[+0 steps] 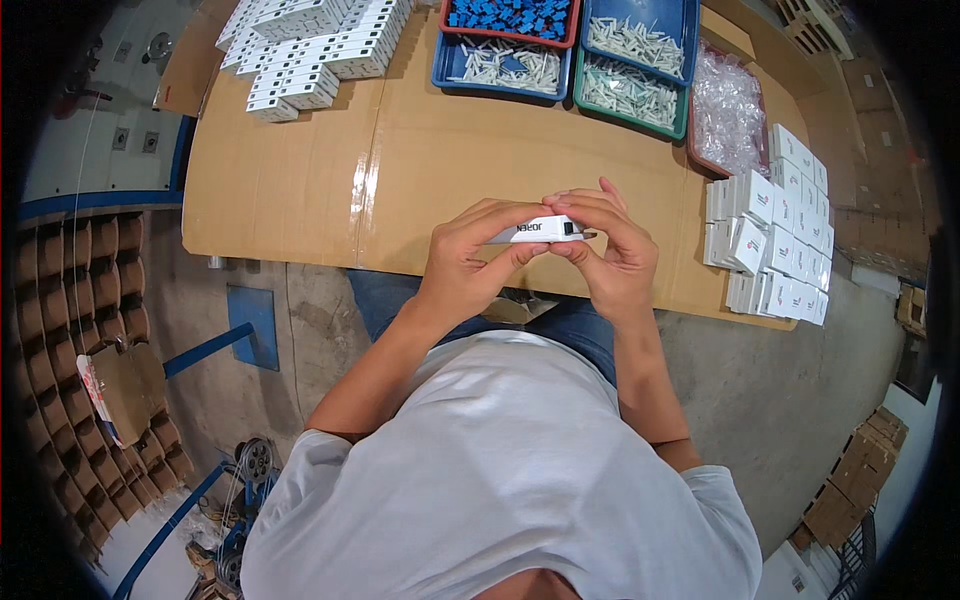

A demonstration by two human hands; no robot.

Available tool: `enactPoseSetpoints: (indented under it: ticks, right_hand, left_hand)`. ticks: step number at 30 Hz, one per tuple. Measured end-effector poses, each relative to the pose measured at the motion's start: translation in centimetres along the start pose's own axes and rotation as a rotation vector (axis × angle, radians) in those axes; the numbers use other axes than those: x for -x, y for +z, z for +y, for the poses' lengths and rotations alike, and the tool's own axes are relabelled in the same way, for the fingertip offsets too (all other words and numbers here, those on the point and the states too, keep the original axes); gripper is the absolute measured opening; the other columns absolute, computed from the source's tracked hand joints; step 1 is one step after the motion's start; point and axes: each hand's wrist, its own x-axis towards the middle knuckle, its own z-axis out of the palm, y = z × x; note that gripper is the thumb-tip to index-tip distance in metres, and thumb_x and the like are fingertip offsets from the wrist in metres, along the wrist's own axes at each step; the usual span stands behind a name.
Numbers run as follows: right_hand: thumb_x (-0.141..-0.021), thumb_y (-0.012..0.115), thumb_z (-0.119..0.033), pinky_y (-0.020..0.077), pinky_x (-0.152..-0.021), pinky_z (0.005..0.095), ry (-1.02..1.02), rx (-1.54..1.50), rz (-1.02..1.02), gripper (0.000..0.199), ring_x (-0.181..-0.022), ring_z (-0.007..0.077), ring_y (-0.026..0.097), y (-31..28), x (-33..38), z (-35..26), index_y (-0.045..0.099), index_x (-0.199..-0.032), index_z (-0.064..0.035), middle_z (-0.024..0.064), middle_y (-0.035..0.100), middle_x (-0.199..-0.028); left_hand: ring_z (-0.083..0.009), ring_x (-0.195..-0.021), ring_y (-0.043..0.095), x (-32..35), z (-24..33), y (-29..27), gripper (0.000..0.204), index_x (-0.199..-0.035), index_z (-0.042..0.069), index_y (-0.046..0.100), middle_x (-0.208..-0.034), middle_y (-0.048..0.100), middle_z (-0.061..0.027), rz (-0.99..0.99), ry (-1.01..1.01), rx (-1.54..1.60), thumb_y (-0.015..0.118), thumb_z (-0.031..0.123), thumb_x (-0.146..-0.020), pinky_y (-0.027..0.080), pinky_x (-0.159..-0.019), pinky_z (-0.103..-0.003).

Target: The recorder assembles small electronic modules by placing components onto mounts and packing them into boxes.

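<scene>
Our left fingers (500, 216) and right fingers (608, 220) grip a small white oblong box (528, 232), apparently cardboard, between them | we hold it above the near side of the brown cardboard-covered desk (450, 165) | flat white square boxes (765, 240) stand stacked right | blue plastic tray (500, 94) and green plastic tray (629, 123), both bearing slender pale pieces (515, 68), lie beyond

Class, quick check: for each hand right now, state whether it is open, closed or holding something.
Left hand: closed, holding the small white box from the left.
Right hand: closed, holding the same box from the right.
</scene>
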Motion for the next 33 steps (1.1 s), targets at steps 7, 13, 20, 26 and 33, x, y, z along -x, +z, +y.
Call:
enactPoseSetpoints:
  ticks: [7, 13, 20, 26, 33]
  right_hand:
    - [-0.083, 0.083, -0.017, 0.0232, -0.121, 0.0535, -0.019, 0.023, 0.029, 0.03, -0.117, 0.021, 0.068, 0.1, 0.4, 0.6, 0.078, -0.112, -0.0137, 0.0009, 0.078, -0.114]
    - [-0.081, 0.085, -0.016, 0.024, -0.122, 0.0548, 0.029, 0.04, 0.012, 0.038, -0.118, 0.0258, 0.068, 0.6, 0.9, 1.0, 0.075, -0.116, -0.0076, 0.0085, 0.077, -0.118]
    - [-0.079, 0.087, -0.013, 0.0448, -0.112, 0.0441, 0.12, -0.215, 0.116, 0.056, -0.118, 0.0263, 0.067, 1.0, -0.1, 0.4, 0.067, -0.129, -0.0003, 0.0129, 0.072, -0.127]
    - [-0.082, 0.085, -0.004, 0.0537, -0.101, 0.0353, 0.26, -0.466, -0.012, 0.049, -0.114, 0.0204, 0.069, 0.3, 1.7, 0.8, 0.067, -0.127, 0.0021, 0.0132, 0.073, -0.124]
    - [-0.084, 0.082, 0.0, 0.0558, -0.097, 0.0332, 0.185, -0.372, 0.017, 0.043, -0.109, 0.0187, 0.071, 0.5, 1.8, 0.2, 0.068, -0.124, 0.0022, 0.0132, 0.075, -0.119]
  left_hand:
    - [-0.0218, -0.103, 0.07, -0.1, -0.1, -0.1, 0.034, -0.121, -0.001, 0.071, -0.113, 0.074, -0.0133, -0.03, -0.01, -0.005, 0.077, 0.001, -0.087, 0.054, -0.091, -0.032]
    - [-0.0239, -0.101, 0.071, 0.1, -0.5, -0.2, 0.032, -0.118, 0.001, 0.073, -0.111, 0.075, -0.0131, -0.006, -0.068, 0.051, 0.077, 0.006, -0.088, 0.055, -0.089, -0.034]
    - [-0.021, -0.122, 0.062, 0.8, -2.5, -0.2, 0.036, -0.129, 0.0, 0.063, -0.129, 0.067, -0.0119, 0.015, -0.159, 0.581, 0.071, -0.001, -0.094, 0.049, -0.105, -0.034]
    - [-0.0213, -0.122, 0.063, 0.8, -2.1, -0.2, 0.034, -0.127, 0.001, 0.063, -0.127, 0.069, -0.0127, -0.002, -0.151, 0.694, 0.07, -0.001, -0.094, 0.049, -0.107, -0.036]
    - [-0.0217, -0.122, 0.063, 0.9, -2.7, -0.6, 0.034, -0.127, 0.002, 0.062, -0.127, 0.069, -0.0131, -0.049, -0.124, 0.687, 0.07, 0.0, -0.095, 0.049, -0.107, -0.037]
